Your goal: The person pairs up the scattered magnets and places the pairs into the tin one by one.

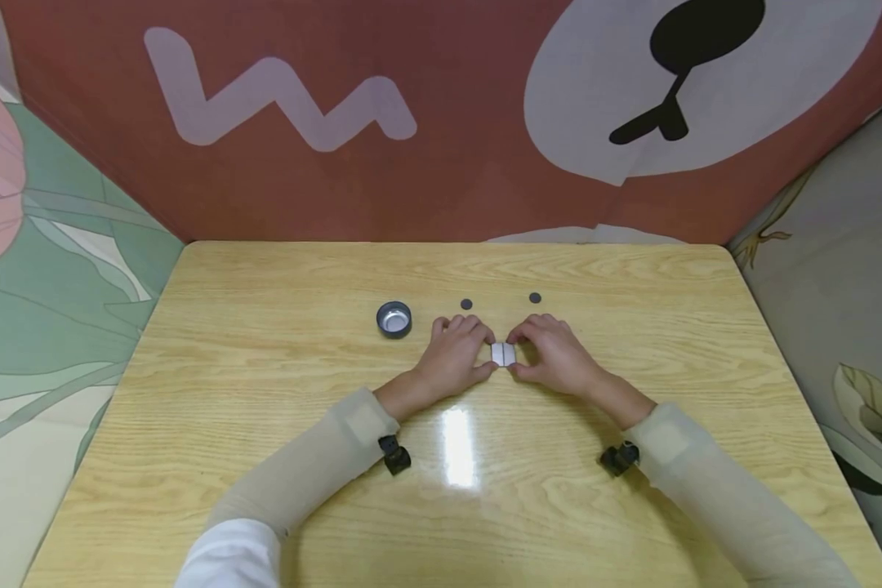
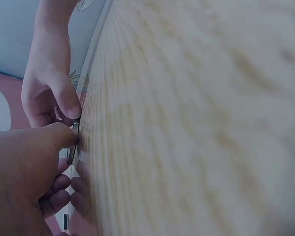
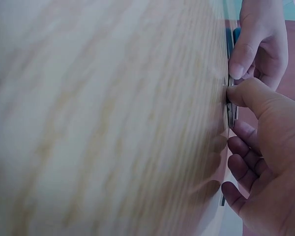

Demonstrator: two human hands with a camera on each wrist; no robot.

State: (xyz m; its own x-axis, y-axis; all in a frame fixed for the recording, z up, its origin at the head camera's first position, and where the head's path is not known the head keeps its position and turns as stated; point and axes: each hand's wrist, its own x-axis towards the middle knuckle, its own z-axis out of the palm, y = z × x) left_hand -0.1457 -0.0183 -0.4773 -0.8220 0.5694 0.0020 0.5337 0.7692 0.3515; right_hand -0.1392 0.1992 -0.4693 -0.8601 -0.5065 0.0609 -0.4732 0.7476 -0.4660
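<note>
Two small flat white pieces lie edge to edge on the table, a dark line between them. My left hand (image 1: 456, 355) pinches the left white piece (image 1: 497, 354) between thumb and forefinger, at its near and far corners. The right white piece (image 1: 510, 354) is held the same way by my right hand (image 1: 554, 355). Seen edge-on in the right wrist view, the right piece (image 3: 230, 114) is thin and dark-sided under the right thumb. In both wrist views the thumbs are close together and low over the tabletop, and the fingers partly hide the pieces.
A round dark dish (image 1: 394, 319) with a silvery inside stands left of the hands. Beyond the hands lie two small dark discs, a left disc (image 1: 466, 304) and a right disc (image 1: 535, 298). The wooden table (image 1: 301, 286) meets a painted wall (image 1: 448, 188) at the back.
</note>
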